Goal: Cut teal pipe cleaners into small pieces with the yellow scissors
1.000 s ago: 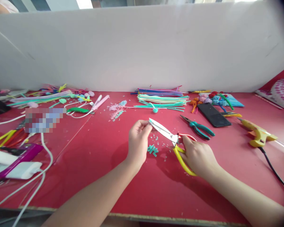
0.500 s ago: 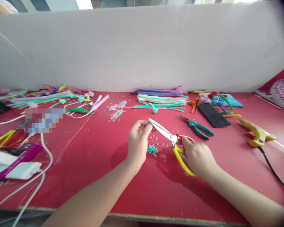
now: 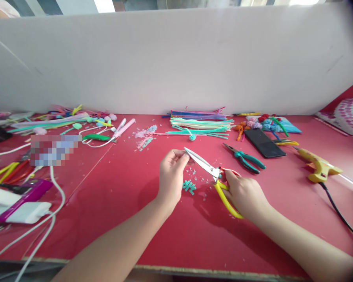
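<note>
My right hand grips the yellow and red handles of a pair of scissors, whose closed silver blades point up and left. My left hand pinches at the blade tips, fingers closed; whatever small piece it holds is hidden by the fingers. Under the blades, short teal cut pieces and tiny scraps lie on the red table.
Behind lie a stack of coloured pipe cleaners, teal-handled pliers, a black phone and small pom-pom shapes. A yellow glue gun with black cord sits right. More pipe cleaners, white cables and a charger crowd the left.
</note>
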The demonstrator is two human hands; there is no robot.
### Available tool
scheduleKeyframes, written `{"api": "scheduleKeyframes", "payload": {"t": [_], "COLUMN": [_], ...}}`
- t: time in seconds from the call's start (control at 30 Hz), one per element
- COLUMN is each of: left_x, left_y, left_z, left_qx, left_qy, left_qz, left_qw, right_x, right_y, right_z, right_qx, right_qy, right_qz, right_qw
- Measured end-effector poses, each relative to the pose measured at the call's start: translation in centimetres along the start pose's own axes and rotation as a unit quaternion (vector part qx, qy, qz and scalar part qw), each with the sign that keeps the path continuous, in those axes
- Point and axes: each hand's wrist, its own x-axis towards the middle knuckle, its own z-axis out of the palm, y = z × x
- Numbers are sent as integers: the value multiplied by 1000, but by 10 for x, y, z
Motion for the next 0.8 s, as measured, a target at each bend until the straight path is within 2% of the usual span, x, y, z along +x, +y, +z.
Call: {"api": "scheduleKeyframes", "payload": {"t": [0.33, 0.63, 0.8], "left_x": [-1, 3, 5], "left_y": [-3, -5, -5], "left_z": [0, 1, 0], "left_qx": [-38, -124, -160], "left_qy": [-18, -45, -41], "left_qz": [-30, -92, -114], "left_qw": [999, 987, 980], "right_x": [8, 5, 5], "right_y": [5, 4, 2], "right_z": [-6, -7, -9], "right_qx": [42, 79, 81], "right_qy": [-22, -26, -31], "right_qz": [79, 31, 26], "right_qw": [996, 996, 996]}}
